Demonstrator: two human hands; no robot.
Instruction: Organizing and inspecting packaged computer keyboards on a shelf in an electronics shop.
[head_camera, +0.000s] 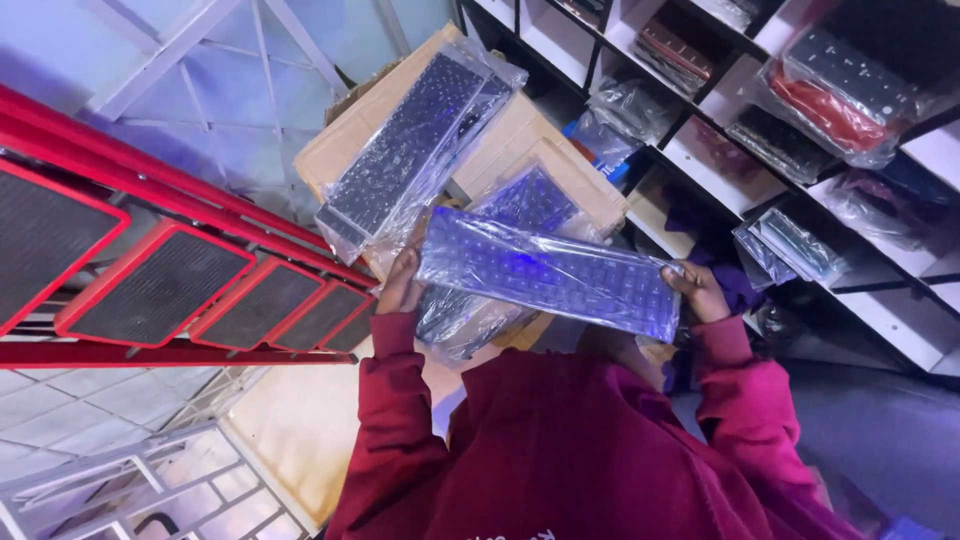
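A dark laptop keyboard in a clear plastic bag is held flat in front of my chest. My left hand grips its left end and my right hand grips its right end. Under it lies another bagged keyboard, and farther left a third bagged keyboard rests on a cardboard box. My dark red sleeves and sweatshirt fill the lower middle of the view.
A white shelf unit at the right holds several bagged keyboards, some black, one red. A red stepladder with black treads stands at the left. A metal frame shows at the bottom left.
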